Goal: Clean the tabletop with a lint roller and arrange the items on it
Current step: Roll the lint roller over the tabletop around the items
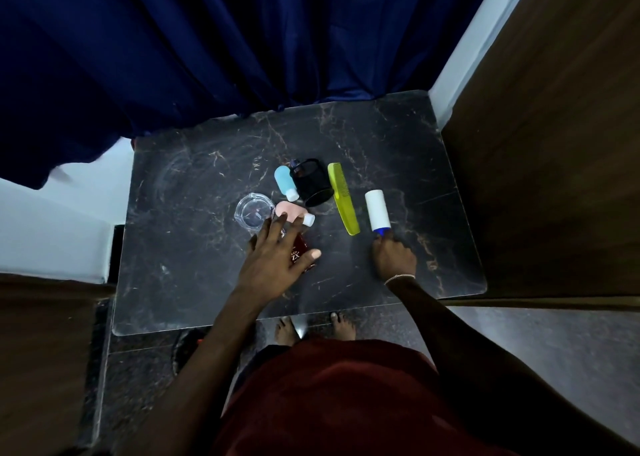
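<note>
While the right hand (394, 258) grips the lint roller (377, 210) just right of the comb (343, 197), the left hand (277, 258), fingers spread, covers a red bottle (300, 248); sweeping it could topple the pink bottle (292, 211) nearby.

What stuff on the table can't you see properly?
- Head view: red bottle, mostly under the left hand; label partly readable.
- Lint roller handle, hidden inside the right hand.
- Inside the black mesh cup: too dark.
- Lint on the tabletop: too small, dim.
</note>
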